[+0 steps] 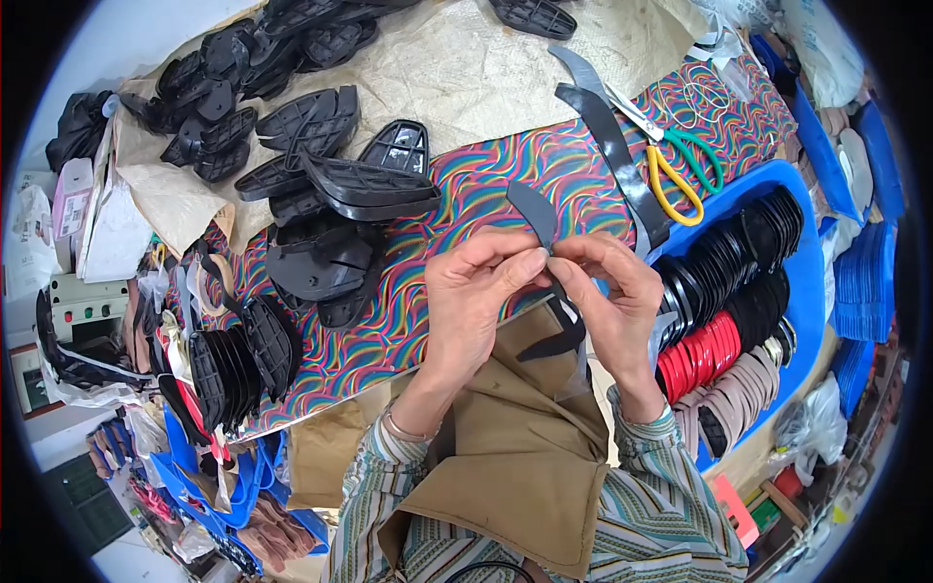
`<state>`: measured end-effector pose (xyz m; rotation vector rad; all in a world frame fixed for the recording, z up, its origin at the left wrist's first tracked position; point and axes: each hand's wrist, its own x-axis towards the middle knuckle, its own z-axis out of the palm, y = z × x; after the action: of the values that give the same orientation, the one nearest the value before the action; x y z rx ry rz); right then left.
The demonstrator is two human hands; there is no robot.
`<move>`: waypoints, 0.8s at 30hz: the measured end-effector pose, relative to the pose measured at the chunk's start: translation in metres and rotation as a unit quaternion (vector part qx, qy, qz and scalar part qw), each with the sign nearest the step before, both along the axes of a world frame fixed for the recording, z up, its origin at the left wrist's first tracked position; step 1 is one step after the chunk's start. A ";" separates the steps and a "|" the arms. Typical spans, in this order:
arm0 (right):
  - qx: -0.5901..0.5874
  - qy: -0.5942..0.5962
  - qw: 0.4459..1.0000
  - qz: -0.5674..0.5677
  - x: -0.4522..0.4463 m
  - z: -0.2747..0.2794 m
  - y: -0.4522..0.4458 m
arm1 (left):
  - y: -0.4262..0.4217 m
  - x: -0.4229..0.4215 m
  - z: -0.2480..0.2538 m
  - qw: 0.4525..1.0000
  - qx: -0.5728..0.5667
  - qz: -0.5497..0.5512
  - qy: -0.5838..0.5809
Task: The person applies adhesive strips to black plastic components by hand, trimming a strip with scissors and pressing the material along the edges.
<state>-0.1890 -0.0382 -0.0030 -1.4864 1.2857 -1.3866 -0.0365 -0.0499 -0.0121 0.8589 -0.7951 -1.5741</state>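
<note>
A dark grey curved strip of thin material point(532, 210) is pinched between the fingertips of both my hands, above the table's front edge. My left hand point(476, 291) grips it from the left, thumb and forefinger together. From the right, my right hand point(612, 287) closes on it with thumb and forefinger, touching the left fingertips. The strip's far end points up and away over the patterned table cover point(466, 185). Below my hands, a black piece point(556, 342) lies against my brown apron point(515, 428); whether it joins the held strip is hidden.
Scissors point(653, 136) with yellow and green handles lie beside a glossy black strip point(617, 155). A blue tray point(777, 175) at right holds rows of black, red and beige covered pieces. Ribbed black plastic parts point(369, 185) pile at left, several on a cream sheet point(466, 78).
</note>
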 end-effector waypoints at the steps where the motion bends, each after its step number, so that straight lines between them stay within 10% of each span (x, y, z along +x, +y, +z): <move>1: 0.007 -0.002 1.000 0.010 -0.001 0.002 0.000 | 0.000 0.000 -0.001 1.000 -0.005 -0.002 -0.007; 24: 0.075 -0.066 0.994 0.048 -0.010 -0.003 0.005 | 0.003 -0.003 0.004 0.987 -0.094 0.002 -0.128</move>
<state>-0.1990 -0.0333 -0.0055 -1.3147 1.1931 -1.2754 -0.0394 -0.0469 -0.0081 0.9341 -1.1065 -1.3755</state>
